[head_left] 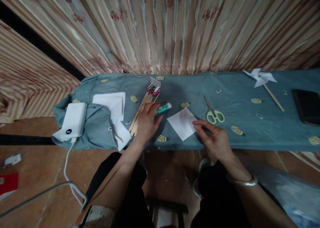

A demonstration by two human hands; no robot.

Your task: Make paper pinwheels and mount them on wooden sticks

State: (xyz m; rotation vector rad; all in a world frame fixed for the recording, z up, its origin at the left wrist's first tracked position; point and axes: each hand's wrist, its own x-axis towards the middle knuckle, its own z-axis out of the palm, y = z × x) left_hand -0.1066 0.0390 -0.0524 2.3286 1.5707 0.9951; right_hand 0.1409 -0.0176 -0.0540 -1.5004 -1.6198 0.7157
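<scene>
My left hand (147, 119) rests on the blue cloth over a bundle of wooden sticks (140, 113), its fingers curled around a green-and-white glue stick (164, 108). My right hand (213, 138) lies at the right corner of a white paper square (182, 123), fingertips touching its edge with fingers stretched out. Yellow-handled scissors (213, 114) lie just beyond the right hand. A small open box of pins (153, 87) stands behind the sticks.
A stack of white paper (112, 103) and a white power bank (73, 119) with a cable sit at the left. A finished white pinwheel (261, 78) on a stick and a dark phone (308, 106) lie at the right. A striped curtain hangs behind the table (275, 128).
</scene>
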